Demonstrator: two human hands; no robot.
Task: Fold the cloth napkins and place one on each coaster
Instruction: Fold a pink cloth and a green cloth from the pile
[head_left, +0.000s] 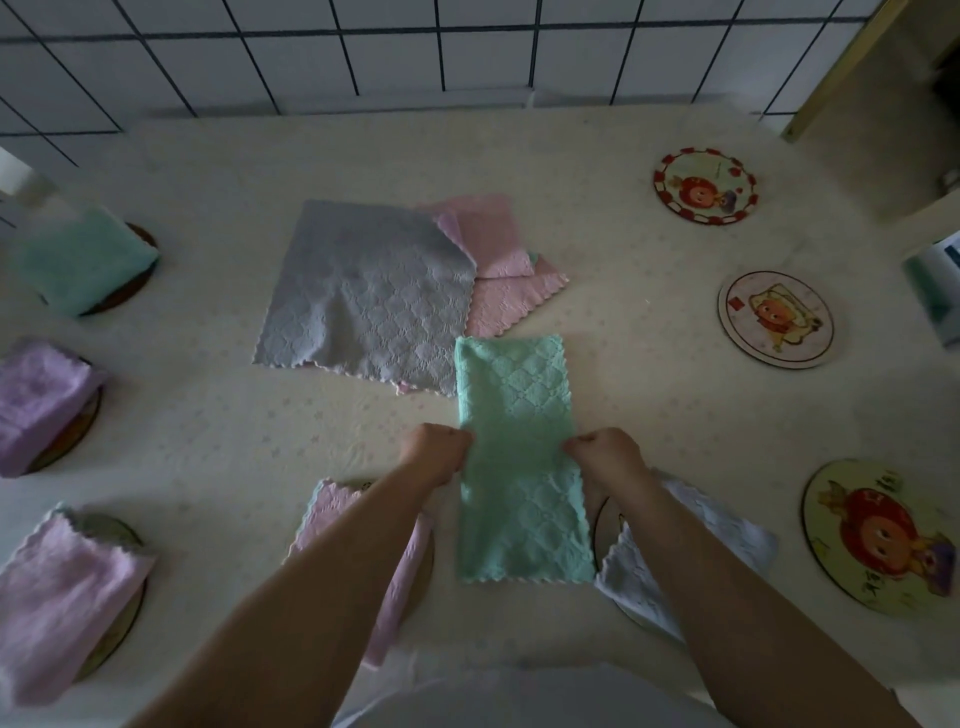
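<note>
Item: green napkin (519, 457), folded to a strip, centre tabletop (218, 431). My left hand (440, 451) and right hand (605, 453) pinch its long edges, fingers curled. Step: second fold. Next: halve, then 1 of 3 bare coasters (776, 319).

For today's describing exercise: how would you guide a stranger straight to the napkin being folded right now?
Start at the table and find the grey napkin spread flat in its middle. Just nearer the person lies the green napkin, a long narrow strip. Unlike the others, it is pinched on both long edges by the left hand and right hand.
</note>
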